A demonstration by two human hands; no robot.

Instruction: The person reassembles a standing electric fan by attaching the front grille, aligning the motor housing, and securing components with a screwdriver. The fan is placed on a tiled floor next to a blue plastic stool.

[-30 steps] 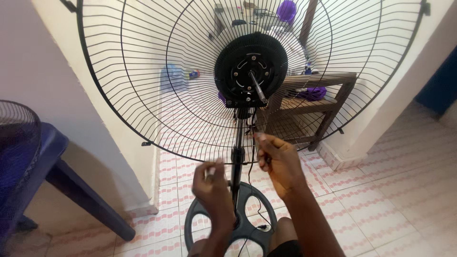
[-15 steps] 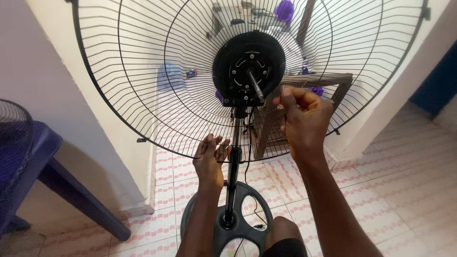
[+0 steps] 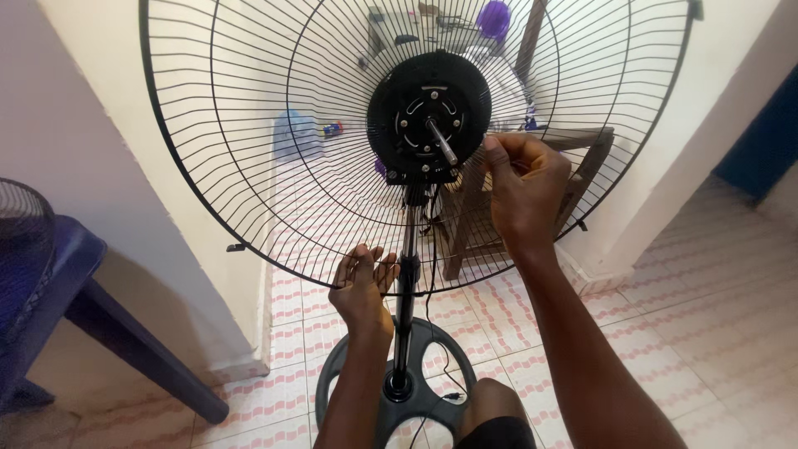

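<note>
A standing fan fills the view, with only its rear wire grille (image 3: 249,150) fitted and no blades. The round black motor housing (image 3: 411,125) sits in the middle, its bare metal shaft (image 3: 443,143) pointing toward me. My right hand (image 3: 525,191) is raised just right of the housing, fingers pinched together at the grille wires; whether it holds a small part I cannot tell. My left hand (image 3: 362,287) grips the lower rim of the grille, left of the black pole (image 3: 406,308).
The fan's round black base (image 3: 432,382) rests on pink-and-white floor tiles. A dark blue plastic chair (image 3: 58,291) stands at the left by a cream wall. A wooden stool (image 3: 474,224) stands behind the grille. My knee (image 3: 490,416) is near the base.
My right hand rose from the pole to beside the motor housing. My left hand climbed from low on the pole to the grille's lower rim.
</note>
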